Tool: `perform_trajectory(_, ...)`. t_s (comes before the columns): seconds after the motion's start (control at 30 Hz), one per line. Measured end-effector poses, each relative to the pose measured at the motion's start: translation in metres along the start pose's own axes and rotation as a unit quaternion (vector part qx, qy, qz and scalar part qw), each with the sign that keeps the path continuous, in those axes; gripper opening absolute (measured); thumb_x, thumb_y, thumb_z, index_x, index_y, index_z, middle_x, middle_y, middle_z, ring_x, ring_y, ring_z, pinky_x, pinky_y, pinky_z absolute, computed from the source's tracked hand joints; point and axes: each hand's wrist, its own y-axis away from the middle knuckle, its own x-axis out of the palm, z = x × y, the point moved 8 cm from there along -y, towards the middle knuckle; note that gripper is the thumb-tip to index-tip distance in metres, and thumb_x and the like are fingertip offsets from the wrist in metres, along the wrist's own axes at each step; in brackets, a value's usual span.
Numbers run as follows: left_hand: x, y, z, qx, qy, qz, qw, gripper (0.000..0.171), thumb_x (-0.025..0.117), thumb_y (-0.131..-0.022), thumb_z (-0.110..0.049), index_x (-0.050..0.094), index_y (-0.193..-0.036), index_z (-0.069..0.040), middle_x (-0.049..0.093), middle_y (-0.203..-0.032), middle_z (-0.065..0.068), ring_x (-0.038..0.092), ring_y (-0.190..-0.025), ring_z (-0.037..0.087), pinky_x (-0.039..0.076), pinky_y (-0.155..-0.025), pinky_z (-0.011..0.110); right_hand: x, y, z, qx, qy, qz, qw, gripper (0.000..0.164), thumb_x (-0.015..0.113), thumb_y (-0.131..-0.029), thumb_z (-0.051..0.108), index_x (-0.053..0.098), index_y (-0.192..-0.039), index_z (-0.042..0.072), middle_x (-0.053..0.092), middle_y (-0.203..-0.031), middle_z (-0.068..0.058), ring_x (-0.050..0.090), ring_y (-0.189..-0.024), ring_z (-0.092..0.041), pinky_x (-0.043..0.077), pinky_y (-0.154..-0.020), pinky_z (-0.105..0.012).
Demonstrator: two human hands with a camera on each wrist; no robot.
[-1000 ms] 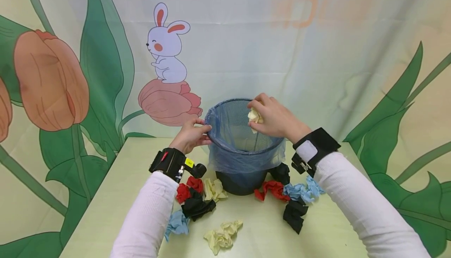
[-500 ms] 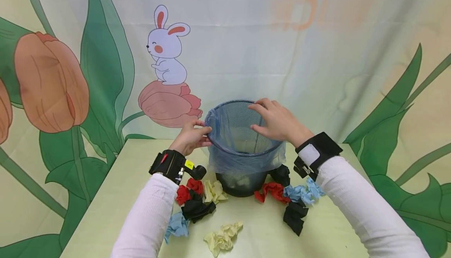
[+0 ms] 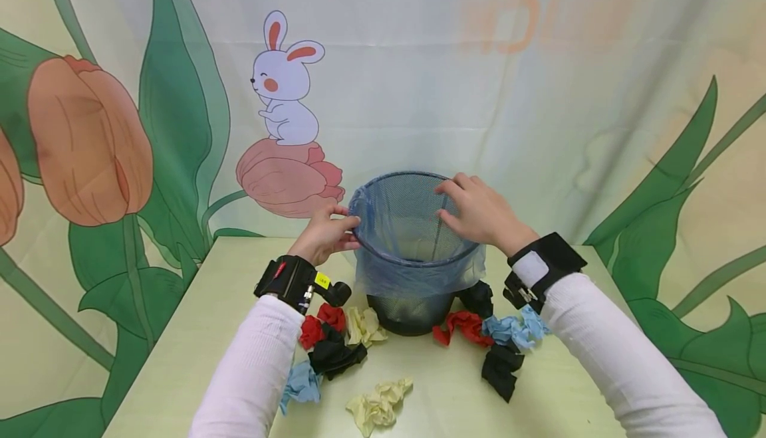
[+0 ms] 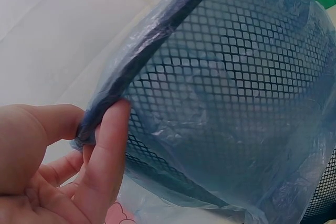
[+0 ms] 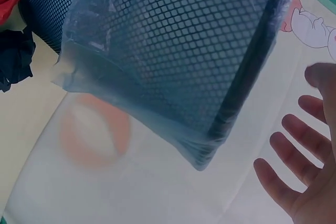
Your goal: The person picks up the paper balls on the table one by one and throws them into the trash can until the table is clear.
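Head view first, and the bin (image 3: 409, 326) stood upright on the surface (image 3: 443, 406), its blue liner (image 3: 419, 281) folded out over the rim (image 3: 413, 263). At the bin's left, the left hand (image 3: 326, 230) had rim and liner pinched together. Across at the bin's right, the right hand (image 3: 481, 212) hovered by the rim, fingers loosely bent, thumb well apart, nothing in its hold.

And what a scatter round the base! Just off the bin's front left lay a pale wad (image 3: 364, 326), with two red wads (image 3: 310, 332) and a black wad (image 3: 337, 351) farther out, then a blue wad (image 3: 302, 383). A yellow wad (image 3: 378, 406) sat in front of the bin. On its right came a dark wad (image 3: 477, 298), a scarlet wad (image 3: 463, 326), light-blue wads (image 3: 516, 328) and, nearer the front, a charcoal wad (image 3: 501, 370).

Over to the left wrist view: the left hand gripped the rim from two sides, liner caught between, mesh showing through the plastic.

Then the right wrist view: the right hand was plainly spread and bare, clear of the bin, whose liner hung loose down the mesh.
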Motion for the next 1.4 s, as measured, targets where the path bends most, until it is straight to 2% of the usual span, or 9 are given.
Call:
perform_trajectory(0.2, -0.001, 0.001, 0.001, 0.0, -0.007, -0.006, 1.0, 0.041, 0.054, -0.093, -0.015, 0.032, -0.126, -0.007, 0.045, -0.093, 0.011, 0.057, -0.064, 0.015, 0.056, -0.064, 0.026, -0.001, 0.004, -0.013, 0.047, 0.009, -0.005, 0.999, 0.018, 0.054, -0.091, 0.019, 0.057, -0.104, 0.007, 0.053, -0.095, -0.011, 0.05, -0.087, -0.03, 0.044, -0.061, -0.037)
perform_trajectory(0.47, 0.0, 0.001, 0.0, 0.004, 0.002, 0.001, 1.0, 0.038, 0.054, -0.093, -0.013, 0.032, -0.122, -0.007, 0.044, -0.091, 0.01, 0.055, -0.062, 0.015, 0.056, -0.061, 0.025, -0.006, 0.015, -0.035, 0.097, 0.021, -0.065, 0.993, 0.008, 0.05, -0.089, 0.009, 0.055, -0.09, 0.003, 0.051, -0.081, -0.012, 0.05, -0.07, -0.028, 0.043, -0.054, -0.036)
perform_trajectory(0.6, 0.001, 0.002, 0.0, 0.005, 0.004, 0.005, 1.0, 0.038, 0.054, -0.093, -0.013, 0.032, -0.123, -0.007, 0.043, -0.092, 0.01, 0.055, -0.062, 0.015, 0.056, -0.061, 0.025, -0.002, 0.022, -0.048, 0.123, 0.024, -0.07, 0.99, 0.007, 0.05, -0.089, 0.008, 0.053, -0.088, 0.002, 0.049, -0.079, -0.011, 0.048, -0.067, -0.026, 0.041, -0.052, -0.035)
perform_trajectory(0.87, 0.002, 0.002, -0.001, 0.012, 0.004, 0.011, 0.9999, 0.042, 0.052, -0.093, -0.012, 0.031, -0.128, -0.005, 0.043, -0.092, 0.01, 0.055, -0.061, 0.015, 0.056, -0.061, 0.025, 0.01, 0.041, -0.066, 0.152, 0.023, -0.073, 0.985, 0.008, 0.052, -0.088, 0.008, 0.054, -0.085, 0.001, 0.051, -0.077, -0.013, 0.051, -0.066, -0.028, 0.043, -0.054, -0.037)
perform_trajectory(1.1, 0.002, 0.002, -0.001, 0.015, -0.001, 0.01, 0.9998, 0.043, 0.053, -0.093, -0.013, 0.03, -0.129, -0.005, 0.043, -0.094, 0.011, 0.055, -0.062, 0.015, 0.056, -0.062, 0.025, 0.029, 0.057, -0.076, 0.179, 0.015, -0.062, 0.982, 0.007, 0.053, -0.088, 0.009, 0.053, -0.085, 0.003, 0.05, -0.077, -0.012, 0.05, -0.063, -0.027, 0.041, -0.049, -0.035)
perform_trajectory(1.4, 0.002, 0.004, -0.001, 0.01, -0.001, 0.008, 0.9999, 0.043, 0.053, -0.093, -0.013, 0.03, -0.129, -0.005, 0.043, -0.094, 0.011, 0.055, -0.062, 0.015, 0.056, -0.063, 0.026, 0.059, 0.075, -0.072, 0.171, 0.015, -0.055, 0.984, 0.007, 0.057, -0.086, 0.009, 0.054, -0.085, 0.003, 0.05, -0.075, -0.012, 0.051, -0.063, -0.026, 0.043, -0.05, -0.036)
